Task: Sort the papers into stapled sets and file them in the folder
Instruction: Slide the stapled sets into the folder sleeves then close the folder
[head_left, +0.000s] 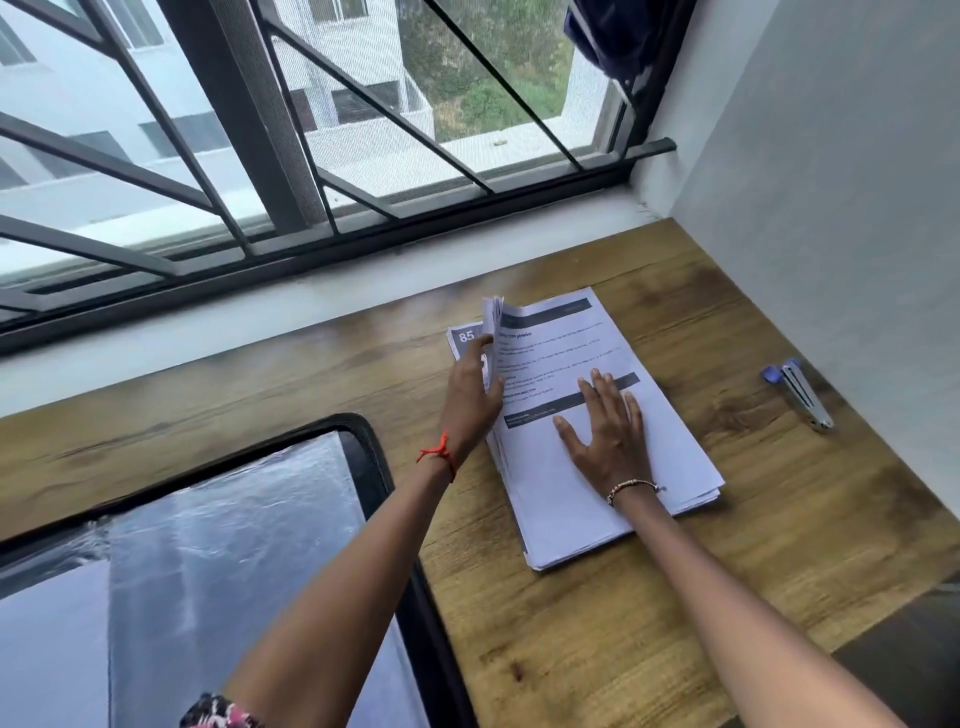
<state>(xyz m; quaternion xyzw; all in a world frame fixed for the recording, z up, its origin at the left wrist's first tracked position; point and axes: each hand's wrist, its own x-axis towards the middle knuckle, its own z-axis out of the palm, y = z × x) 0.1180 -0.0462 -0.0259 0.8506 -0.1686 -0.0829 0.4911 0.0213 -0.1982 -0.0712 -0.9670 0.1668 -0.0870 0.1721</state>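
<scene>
A thick stack of printed white papers (566, 499) lies on the wooden table (649, 623). My right hand (605, 426) rests flat on the top sheet, fingers spread. At the stack's left edge my left hand (470, 400) holds several sheets, whose far corner curls upward. A lower page marked "85" shows beneath that lifted corner. The open folder (208, 571), with a black rim and glossy clear sleeves, lies at the lower left. A blue and silver stapler (800, 392) sits on the table to the right of the papers.
A barred window (311, 156) and its white sill run along the table's far edge. A grey wall (857, 234) bounds the right side. A dark object (909, 649) sits at the table's lower right corner.
</scene>
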